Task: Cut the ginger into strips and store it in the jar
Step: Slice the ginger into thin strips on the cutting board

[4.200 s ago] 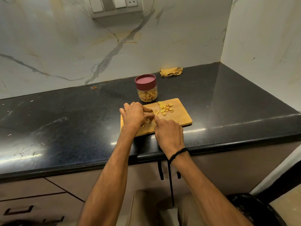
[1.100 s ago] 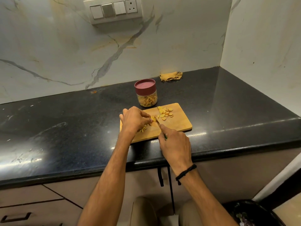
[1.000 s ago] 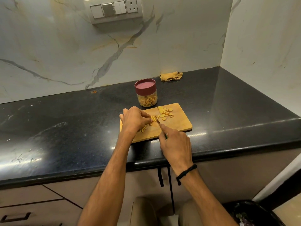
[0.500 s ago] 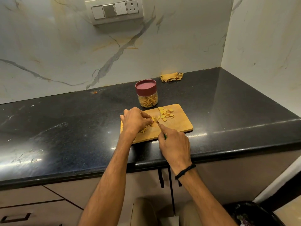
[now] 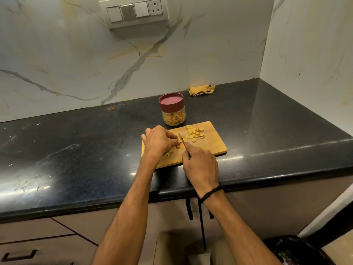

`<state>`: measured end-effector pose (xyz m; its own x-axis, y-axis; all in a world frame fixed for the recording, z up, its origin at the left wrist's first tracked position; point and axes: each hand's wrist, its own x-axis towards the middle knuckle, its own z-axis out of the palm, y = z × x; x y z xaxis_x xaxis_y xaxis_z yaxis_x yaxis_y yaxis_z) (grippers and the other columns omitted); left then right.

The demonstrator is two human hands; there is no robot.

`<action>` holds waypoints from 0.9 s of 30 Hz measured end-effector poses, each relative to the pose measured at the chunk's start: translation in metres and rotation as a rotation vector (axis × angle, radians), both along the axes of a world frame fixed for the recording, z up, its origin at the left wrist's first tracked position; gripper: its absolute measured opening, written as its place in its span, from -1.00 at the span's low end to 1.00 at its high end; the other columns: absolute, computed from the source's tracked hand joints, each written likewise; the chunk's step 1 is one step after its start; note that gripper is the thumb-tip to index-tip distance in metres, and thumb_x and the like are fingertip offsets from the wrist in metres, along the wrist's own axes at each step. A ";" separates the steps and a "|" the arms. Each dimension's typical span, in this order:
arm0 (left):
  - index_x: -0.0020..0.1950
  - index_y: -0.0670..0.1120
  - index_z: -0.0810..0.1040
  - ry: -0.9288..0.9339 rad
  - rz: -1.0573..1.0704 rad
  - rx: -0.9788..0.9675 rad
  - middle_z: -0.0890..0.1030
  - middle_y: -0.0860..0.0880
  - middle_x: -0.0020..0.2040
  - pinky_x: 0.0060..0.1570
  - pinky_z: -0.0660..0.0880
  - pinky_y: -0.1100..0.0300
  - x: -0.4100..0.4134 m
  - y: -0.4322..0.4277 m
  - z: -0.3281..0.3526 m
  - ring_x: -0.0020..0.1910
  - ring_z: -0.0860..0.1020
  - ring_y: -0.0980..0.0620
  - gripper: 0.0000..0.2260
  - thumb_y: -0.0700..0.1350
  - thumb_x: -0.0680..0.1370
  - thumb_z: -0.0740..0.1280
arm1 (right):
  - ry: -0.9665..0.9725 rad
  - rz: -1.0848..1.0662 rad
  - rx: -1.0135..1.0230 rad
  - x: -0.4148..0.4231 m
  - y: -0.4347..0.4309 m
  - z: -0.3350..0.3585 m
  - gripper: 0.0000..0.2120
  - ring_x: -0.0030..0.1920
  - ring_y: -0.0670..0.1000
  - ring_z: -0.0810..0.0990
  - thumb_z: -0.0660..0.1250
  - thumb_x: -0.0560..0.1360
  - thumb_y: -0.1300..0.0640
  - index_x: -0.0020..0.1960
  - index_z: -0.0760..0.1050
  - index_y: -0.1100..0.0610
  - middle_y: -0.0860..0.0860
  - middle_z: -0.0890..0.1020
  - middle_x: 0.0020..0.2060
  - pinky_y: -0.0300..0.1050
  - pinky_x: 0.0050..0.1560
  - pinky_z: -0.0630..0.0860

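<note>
While the left hand (image 5: 159,140) pins ginger (image 5: 186,137) on the board (image 5: 212,145) with curled fingers (image 5: 172,137), the right hand (image 5: 200,163) grips the knife (image 5: 180,136), mid-slicing. Uncut slices (image 5: 195,132) lie beside the blade; the lidded jar (image 5: 172,109) behind needs opening before the strips (image 5: 169,153) go in.

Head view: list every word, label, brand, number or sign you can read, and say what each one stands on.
None: no readable text anywhere in this view.
The jar and its maroon lid show no label.
The switch panel shows plain switches and a socket, with no markings that can be made out.
The cutting board and the yellow cloth show no print.
</note>
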<state>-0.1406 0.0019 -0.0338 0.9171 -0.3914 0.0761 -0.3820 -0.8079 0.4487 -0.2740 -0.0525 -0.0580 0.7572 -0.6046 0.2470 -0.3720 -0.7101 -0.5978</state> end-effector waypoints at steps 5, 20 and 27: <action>0.05 0.08 0.73 0.001 0.005 0.005 0.65 0.06 0.09 0.07 0.22 0.05 0.001 -0.001 0.000 0.13 0.29 0.00 -0.82 0.07 0.49 0.50 | -0.001 0.005 -0.019 0.004 -0.001 -0.001 -0.62 -0.26 -0.09 0.40 0.12 0.66 0.02 0.47 0.33 -0.07 -0.02 0.63 -0.13 -0.24 -0.26 0.35; 0.06 0.07 0.73 -0.023 0.004 0.026 0.66 0.06 0.07 0.07 0.22 0.05 0.000 -0.002 0.000 0.18 0.33 -0.04 -0.81 0.08 0.50 0.49 | 0.051 0.031 -0.089 0.010 -0.003 -0.001 -0.65 -0.24 -0.05 0.42 0.11 0.67 0.05 0.44 0.36 -0.10 0.01 0.63 -0.13 -0.17 -0.24 0.36; 0.05 0.11 0.73 -0.066 0.031 0.083 0.63 0.04 0.09 0.12 0.24 0.01 -0.004 -0.004 0.001 0.20 0.34 -0.07 -0.82 0.10 0.49 0.49 | 0.153 0.065 -0.154 0.006 0.003 0.003 -0.67 -0.25 -0.01 0.41 0.13 0.66 0.10 0.40 0.36 -0.04 -0.01 0.45 -0.23 -0.13 -0.28 0.33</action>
<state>-0.1446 -0.0023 -0.0325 0.9229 -0.3705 0.1054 -0.3829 -0.8531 0.3543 -0.2676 -0.0498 -0.0550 0.8290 -0.5176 0.2116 -0.4008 -0.8138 -0.4207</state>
